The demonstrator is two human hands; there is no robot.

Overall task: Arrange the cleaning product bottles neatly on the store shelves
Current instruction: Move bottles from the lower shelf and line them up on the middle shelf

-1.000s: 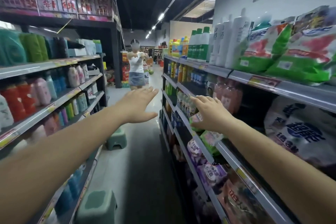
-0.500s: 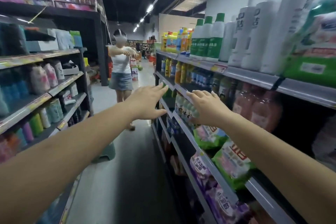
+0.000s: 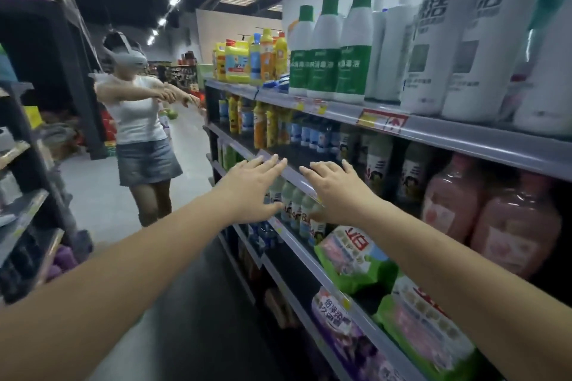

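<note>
My left hand (image 3: 252, 190) and my right hand (image 3: 335, 190) reach forward side by side, fingers straight, holding nothing. Both hover at the front rail of the second shelf (image 3: 291, 175) on the right-hand rack. Just below the hands stands a row of small white-and-green bottles (image 3: 294, 204). White bottles with green caps (image 3: 328, 49) stand in a line on the top shelf, with tall white bottles (image 3: 455, 40) to their right. Yellow and orange bottles (image 3: 263, 124) fill the far end of the second shelf, and pink bottles (image 3: 483, 213) stand nearer to me.
A person (image 3: 139, 120) wearing a headset stands in the aisle ahead, arms stretched toward the same rack. Green and purple refill bags (image 3: 356, 257) lie on the lower shelves. Another rack (image 3: 24, 201) lines the left side. The grey floor (image 3: 105, 204) runs between.
I have moved forward along the aisle; the rack and the person are closer. Both hands have drawn nearer together and now sit at the second shelf's rail.
</note>
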